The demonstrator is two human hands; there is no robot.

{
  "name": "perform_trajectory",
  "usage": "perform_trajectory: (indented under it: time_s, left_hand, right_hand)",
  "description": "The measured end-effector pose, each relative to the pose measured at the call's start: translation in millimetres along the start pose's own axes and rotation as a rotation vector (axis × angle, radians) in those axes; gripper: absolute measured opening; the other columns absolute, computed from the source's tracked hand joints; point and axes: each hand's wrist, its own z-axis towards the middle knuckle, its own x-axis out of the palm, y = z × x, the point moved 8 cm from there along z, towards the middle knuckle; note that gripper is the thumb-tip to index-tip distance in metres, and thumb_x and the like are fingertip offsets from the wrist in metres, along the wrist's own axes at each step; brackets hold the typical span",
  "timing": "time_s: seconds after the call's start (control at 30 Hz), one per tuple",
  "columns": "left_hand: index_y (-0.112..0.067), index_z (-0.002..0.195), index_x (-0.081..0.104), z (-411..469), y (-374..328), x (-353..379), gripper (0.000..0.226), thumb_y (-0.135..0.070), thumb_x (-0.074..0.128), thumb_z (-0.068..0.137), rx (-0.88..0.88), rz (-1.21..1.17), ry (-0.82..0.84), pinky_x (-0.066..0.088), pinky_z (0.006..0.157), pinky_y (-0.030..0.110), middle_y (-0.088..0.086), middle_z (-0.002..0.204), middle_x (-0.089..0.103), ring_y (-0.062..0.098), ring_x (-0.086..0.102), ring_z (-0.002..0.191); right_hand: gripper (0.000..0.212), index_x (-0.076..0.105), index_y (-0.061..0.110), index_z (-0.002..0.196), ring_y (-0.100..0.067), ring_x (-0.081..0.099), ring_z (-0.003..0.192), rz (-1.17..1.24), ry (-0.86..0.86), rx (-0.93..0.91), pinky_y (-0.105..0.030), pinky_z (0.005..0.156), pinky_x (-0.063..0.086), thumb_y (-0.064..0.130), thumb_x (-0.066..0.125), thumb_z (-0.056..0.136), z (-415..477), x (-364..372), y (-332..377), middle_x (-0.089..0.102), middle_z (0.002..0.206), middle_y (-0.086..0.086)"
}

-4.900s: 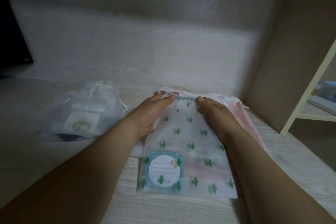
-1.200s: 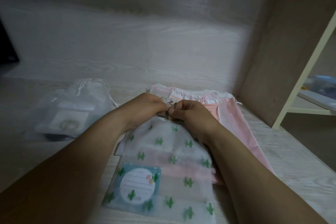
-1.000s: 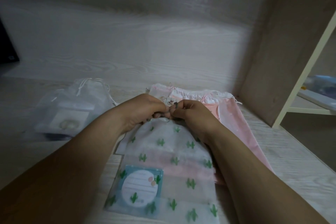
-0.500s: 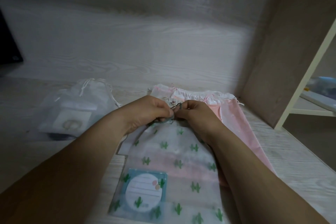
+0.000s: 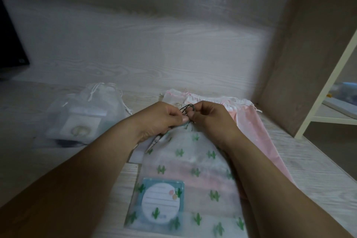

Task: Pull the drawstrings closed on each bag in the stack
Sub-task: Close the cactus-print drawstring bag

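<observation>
A translucent bag with green cactus prints (image 5: 195,172) lies on top of the stack in front of me, its mouth gathered into a narrow neck. A blue card with a round white label (image 5: 163,201) shows through it. My left hand (image 5: 162,120) and my right hand (image 5: 210,120) meet at the neck, and both pinch the dark drawstring (image 5: 186,108), which loops up between my fingertips. Pink bags (image 5: 249,127) lie under the cactus bag, their ruffled tops open and flat at the back.
A white translucent bag (image 5: 87,114) with white cords lies apart at the left, its top gathered. The wooden desk (image 5: 318,170) ends at a back panel and a side wall at the right. A cream shelf frame (image 5: 326,91) stands beyond. A dark monitor edge (image 5: 9,48) is far left.
Since 4.9 s ago the cactus bag's flat wide mouth has been drawn into a gathered neck and my hands have come together. In the last second they stay at the dark cord.
</observation>
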Motion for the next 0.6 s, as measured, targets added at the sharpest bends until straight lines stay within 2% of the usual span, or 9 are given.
perform_trajectory:
  time_s: [0.1,0.23,0.4,0.47,0.53,0.6]
  left_hand:
    - [-0.027,0.067,0.073,-0.2,-1.7,-0.9,0.027,-0.034,0.074,0.094,0.006,-0.014,-0.010,0.026,0.048,0.023,-0.003,0.057,0.041,0.011,0.031,0.050]
    - [-0.025,0.064,0.069,0.0,-1.5,-1.9,0.028,-0.032,0.075,0.091,0.016,-0.065,-0.032,0.029,0.057,0.029,0.000,0.063,0.046,0.012,0.037,0.058]
    - [-0.027,0.059,0.063,3.0,-2.4,0.1,0.033,-0.020,0.072,0.089,0.056,-0.023,-0.076,0.037,0.071,0.028,-0.007,0.066,0.054,0.007,0.048,0.069]
    - [-0.022,0.063,0.060,4.4,-1.4,0.7,0.025,-0.020,0.071,0.086,0.074,0.053,-0.110,0.036,0.069,0.031,-0.003,0.067,0.051,0.011,0.046,0.067]
    - [-0.014,0.078,0.064,4.5,-2.7,3.6,0.011,-0.019,0.069,0.087,0.103,0.108,-0.121,0.035,0.063,0.030,-0.003,0.067,0.050,0.011,0.043,0.062]
    - [-0.018,0.084,0.066,2.9,-8.9,7.2,0.007,-0.016,0.065,0.091,0.150,0.149,-0.120,0.035,0.057,0.025,-0.008,0.064,0.052,0.006,0.044,0.058]
  right_hand:
    - [0.011,0.077,0.010,0.088,-0.018,0.061,0.074,0.027,-0.011,-0.010,-0.033,0.075,0.050,0.002,0.071,0.092,0.7,-1.2,-1.2,0.075,0.085,-0.013]
    - [0.007,0.078,0.006,0.092,-0.019,0.064,0.076,0.124,-0.005,0.010,-0.033,0.076,0.053,0.002,0.072,0.093,-0.9,-1.2,-2.7,0.076,0.087,-0.011]
    - [0.015,0.078,0.013,0.082,-0.018,0.063,0.073,0.090,0.017,-0.002,-0.033,0.074,0.051,0.006,0.072,0.094,-0.9,0.3,-1.1,0.075,0.081,-0.007]
    - [0.019,0.079,0.016,0.079,-0.013,0.064,0.071,0.009,0.026,-0.041,-0.031,0.073,0.051,0.007,0.071,0.095,1.1,1.5,0.8,0.077,0.080,-0.004]
    - [0.016,0.079,0.013,0.083,-0.014,0.068,0.075,-0.053,0.032,-0.081,-0.033,0.075,0.055,0.005,0.071,0.095,3.1,2.9,2.8,0.080,0.086,-0.008]
    - [0.011,0.079,0.007,0.089,-0.016,0.070,0.080,-0.089,0.038,-0.118,-0.035,0.080,0.056,0.005,0.071,0.095,3.8,3.8,3.9,0.080,0.092,-0.012]
